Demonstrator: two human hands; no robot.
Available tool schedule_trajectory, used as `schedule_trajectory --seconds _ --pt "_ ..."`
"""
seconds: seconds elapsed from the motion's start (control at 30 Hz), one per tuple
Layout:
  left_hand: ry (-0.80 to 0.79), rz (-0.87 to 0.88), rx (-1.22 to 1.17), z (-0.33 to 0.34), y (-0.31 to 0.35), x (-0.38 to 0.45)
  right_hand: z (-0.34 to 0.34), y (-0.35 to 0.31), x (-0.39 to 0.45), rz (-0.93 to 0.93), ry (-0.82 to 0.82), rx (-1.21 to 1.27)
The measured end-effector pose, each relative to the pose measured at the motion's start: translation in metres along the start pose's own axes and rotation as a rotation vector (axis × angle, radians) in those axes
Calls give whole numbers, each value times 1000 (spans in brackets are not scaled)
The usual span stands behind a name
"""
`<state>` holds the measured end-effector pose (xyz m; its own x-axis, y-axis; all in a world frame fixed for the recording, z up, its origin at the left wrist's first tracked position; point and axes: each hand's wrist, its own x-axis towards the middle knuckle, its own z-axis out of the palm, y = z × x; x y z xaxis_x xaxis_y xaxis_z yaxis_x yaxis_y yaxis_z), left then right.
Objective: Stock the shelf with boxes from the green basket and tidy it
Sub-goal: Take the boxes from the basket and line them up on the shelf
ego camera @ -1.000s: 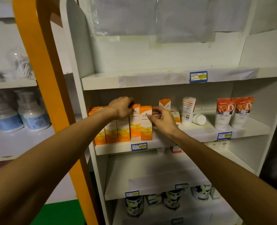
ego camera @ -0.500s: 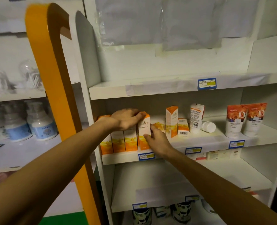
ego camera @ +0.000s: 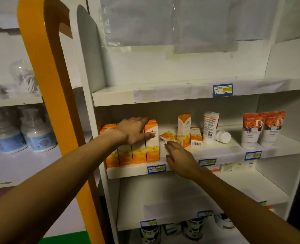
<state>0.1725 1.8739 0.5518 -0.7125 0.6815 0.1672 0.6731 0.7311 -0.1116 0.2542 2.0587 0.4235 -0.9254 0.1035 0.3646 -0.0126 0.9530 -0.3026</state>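
Now the orange boxes [ego camera: 142, 145] stand upright in a tight row at the shelf's [ego camera: 221, 152] left end, under the left grip [ego camera: 134, 130], flat-fingered on their tops. Right grip [ego camera: 180, 158], relaxed and empty, has dropped from the end box's face since half a second ago.
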Motion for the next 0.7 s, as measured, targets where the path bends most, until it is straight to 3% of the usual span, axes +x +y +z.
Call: schedule_trajectory --seconds 0.1,0.3,0.5,0.7 --pt "4 3 23 0 0 0 -2 6 0 -47 38 -120" --pt "210 67 62 -13 22 3 -27 22 0 22 349 -95" --pt "210 160 148 -8 76 16 -35 50 -5 -21 255 -166" --pt "252 126 -10 35 118 26 -45 72 -9 96 281 -88"
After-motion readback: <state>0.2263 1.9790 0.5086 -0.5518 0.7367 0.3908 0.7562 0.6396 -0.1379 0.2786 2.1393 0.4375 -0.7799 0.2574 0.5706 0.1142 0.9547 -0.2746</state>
